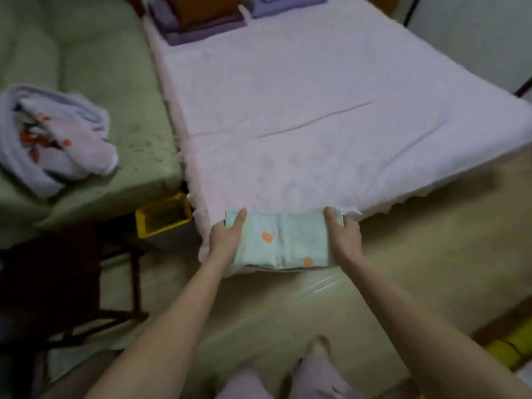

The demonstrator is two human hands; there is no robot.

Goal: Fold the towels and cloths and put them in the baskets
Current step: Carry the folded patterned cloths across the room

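Pink-sheeted bed [316, 110] fills most of the view, with a green couch [86, 67] on the left carrying a crumpled pile of unfolded cloths [54, 136]. A small yellow basket [163, 214] sits in the gap between them. The folded mint towel [283, 243] lies at the bed's near edge, left hand [226, 236] and right hand [342, 236] gripping its two ends.

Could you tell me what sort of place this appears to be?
Probably a room in a home: a pink blanket spread as a folding surface, a green cushioned seat beside it, and a yellow basket between them.
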